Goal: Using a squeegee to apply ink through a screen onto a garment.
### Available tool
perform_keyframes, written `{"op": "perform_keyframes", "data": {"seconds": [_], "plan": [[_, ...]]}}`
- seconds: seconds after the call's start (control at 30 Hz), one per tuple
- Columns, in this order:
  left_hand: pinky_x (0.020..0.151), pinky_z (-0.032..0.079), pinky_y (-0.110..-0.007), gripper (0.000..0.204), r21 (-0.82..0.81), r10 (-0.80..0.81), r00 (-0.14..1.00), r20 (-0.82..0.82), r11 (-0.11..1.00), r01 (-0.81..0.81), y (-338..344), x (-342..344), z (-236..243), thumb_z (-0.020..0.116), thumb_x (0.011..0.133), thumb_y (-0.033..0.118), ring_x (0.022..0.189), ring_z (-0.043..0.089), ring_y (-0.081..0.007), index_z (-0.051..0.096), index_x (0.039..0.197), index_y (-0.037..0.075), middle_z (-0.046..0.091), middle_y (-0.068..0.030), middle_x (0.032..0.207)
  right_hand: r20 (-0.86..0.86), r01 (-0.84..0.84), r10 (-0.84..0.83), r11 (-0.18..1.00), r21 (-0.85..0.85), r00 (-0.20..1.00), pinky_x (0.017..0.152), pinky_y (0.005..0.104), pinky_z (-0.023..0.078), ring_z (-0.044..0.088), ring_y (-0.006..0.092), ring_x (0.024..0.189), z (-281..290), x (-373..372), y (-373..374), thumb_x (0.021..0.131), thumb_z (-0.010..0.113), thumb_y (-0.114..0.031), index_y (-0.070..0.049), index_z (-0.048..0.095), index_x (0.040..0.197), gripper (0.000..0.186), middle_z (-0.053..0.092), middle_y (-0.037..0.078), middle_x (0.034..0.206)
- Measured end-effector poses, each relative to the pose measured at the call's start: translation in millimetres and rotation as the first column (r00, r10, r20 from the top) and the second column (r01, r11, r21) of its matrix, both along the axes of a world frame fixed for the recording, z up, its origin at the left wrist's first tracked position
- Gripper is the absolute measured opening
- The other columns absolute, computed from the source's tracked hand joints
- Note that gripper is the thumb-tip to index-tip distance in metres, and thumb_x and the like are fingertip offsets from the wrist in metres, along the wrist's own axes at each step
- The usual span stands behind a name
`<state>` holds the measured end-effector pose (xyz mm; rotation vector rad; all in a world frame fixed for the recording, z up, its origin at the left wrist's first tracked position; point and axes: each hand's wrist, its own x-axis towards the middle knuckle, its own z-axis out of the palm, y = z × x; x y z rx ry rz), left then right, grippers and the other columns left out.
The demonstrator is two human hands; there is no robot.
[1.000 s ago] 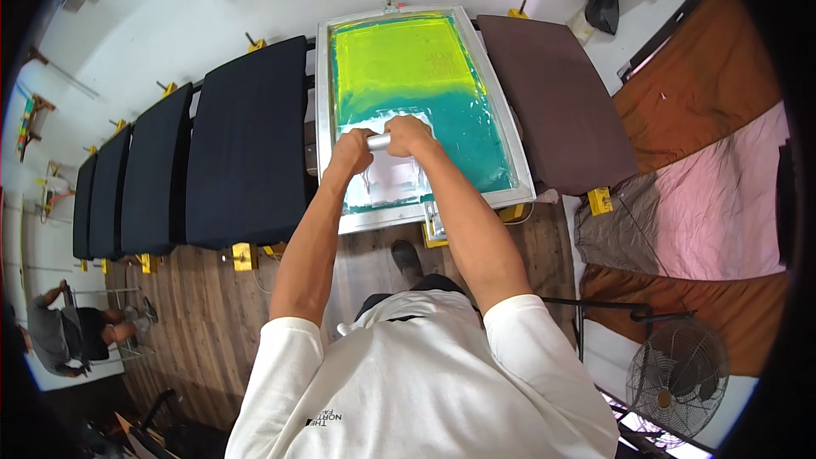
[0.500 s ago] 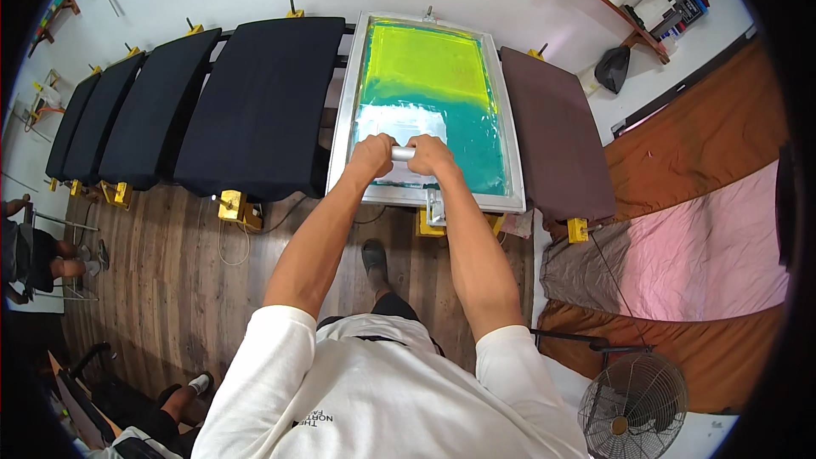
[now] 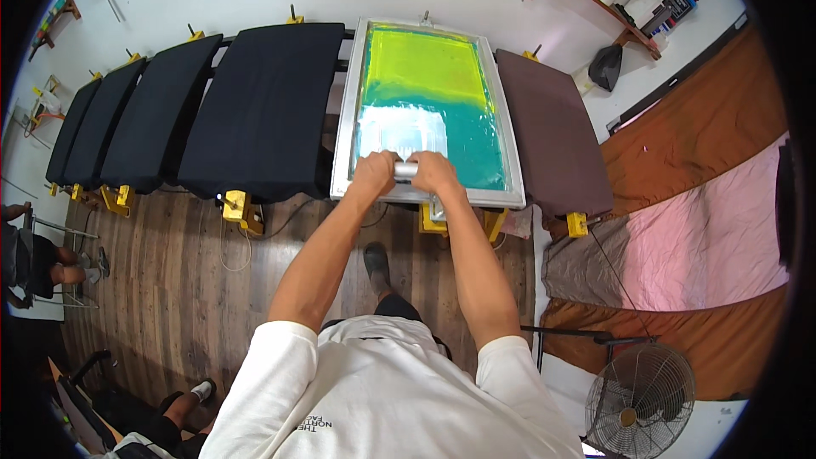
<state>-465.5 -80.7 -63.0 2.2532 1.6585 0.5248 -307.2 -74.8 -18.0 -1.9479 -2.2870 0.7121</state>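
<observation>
A screen printing frame (image 3: 512, 149) with a metallic rim lies in front of me. Bright yellow-green (image 3: 429, 59) covers the far part of its mesh, and teal (image 3: 474, 144) the nearer part. Just beyond my hands sits a pale, shiny patch (image 3: 399, 126). My left hand (image 3: 374, 176) and my right hand (image 3: 435, 174) are closed around a squeegee (image 3: 406, 170), one at each side, near the frame's near edge. Only the short silvery middle of its handle shows; my hands hide the rest. Partly behind my right wrist is a metal clamp (image 3: 438, 207).
Several boards with black cloth (image 3: 263, 102) stand in a row to the left; a brown-covered board (image 3: 552, 132) is at right. Yellow brackets (image 3: 241, 211) jut below. A caged fan (image 3: 639, 399) stands lower right. Another person's legs (image 3: 64, 268) show at far left.
Both hands have drawn the squeegee toward me, down to the frame's near edge. More of the pale patch shows beyond them. The view has shifted slightly.
</observation>
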Motion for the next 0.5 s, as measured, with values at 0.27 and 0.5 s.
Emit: {"op": "perform_keyframes", "data": {"seconds": [0.27,0.5], "plan": [[0.075,0.052,-0.046,0.031,0.064,-0.008,0.997,0.073,0.998,0.003,-23.4,-4.0,-1.9,0.059,0.075,0.001,0.075,0.069,-0.0355,0.071,0.104,0.008,0.070,-0.0203,0.078,-0.354,0.277,-0.110,0.841,0.466,0.929,0.093,0.0434,0.046,0.053,0.0394,0.110,-22.5,38.9,-102.6,0.080,0.070,-0.010,0.003,0.053,0.123,0.048,0.056,0.022,0.117],[0.081,0.051,-0.045,0.039,-0.028,-0.087,0.995,0.039,0.996,0.088,-20.5,-7.8,20.7,0.063,0.070,-0.003,0.084,0.069,-0.0346,0.070,0.107,0.007,0.072,-0.0184,0.089,-0.578,0.496,-0.757,0.644,-0.583,0.305,0.073,0.0349,0.055,0.068,0.0231,0.088,-69.5,71.2,-142.8,0.093,0.062,-0.049,-0.001,0.057,0.118,0.055,0.066,0.015,0.106]]}}
